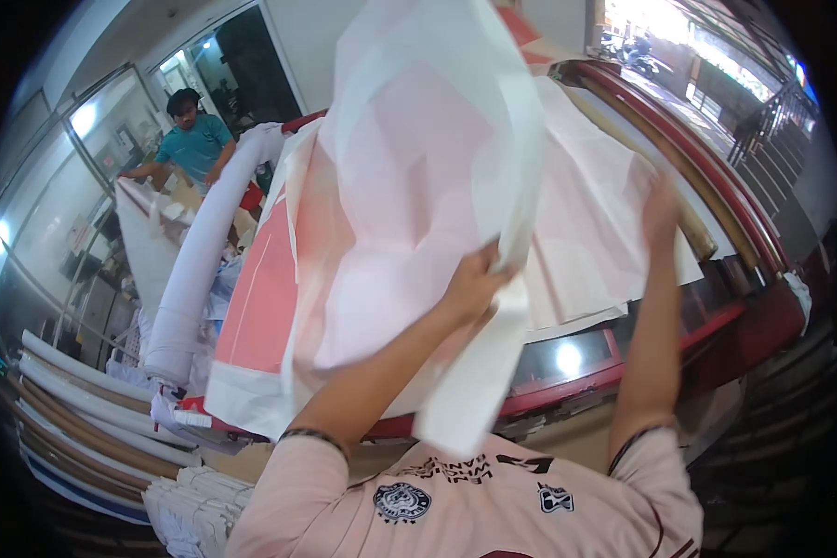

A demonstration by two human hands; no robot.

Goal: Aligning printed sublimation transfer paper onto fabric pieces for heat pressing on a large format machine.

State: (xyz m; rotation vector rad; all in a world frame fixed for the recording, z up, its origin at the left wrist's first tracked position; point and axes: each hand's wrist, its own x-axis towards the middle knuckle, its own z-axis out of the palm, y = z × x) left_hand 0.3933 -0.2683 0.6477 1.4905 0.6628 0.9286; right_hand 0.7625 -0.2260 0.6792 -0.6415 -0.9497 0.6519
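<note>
A large, thin white sheet, tinted pink by what shows through it, rises in a curve in front of me. My left hand is closed on its near right edge, and a strip of the sheet hangs down below the fingers toward my shirt. My right hand is raised at the right, beside more pale sheets spread over the table; motion smears its fingers. A coral-red printed sheet with white lines lies at the left under the white one.
The red-edged table has a glossy dark top. A thick white roll lies along its left side, brown tubes along its right. Several rolls are stacked lower left. Another person in teal stands back left, holding a pale sheet.
</note>
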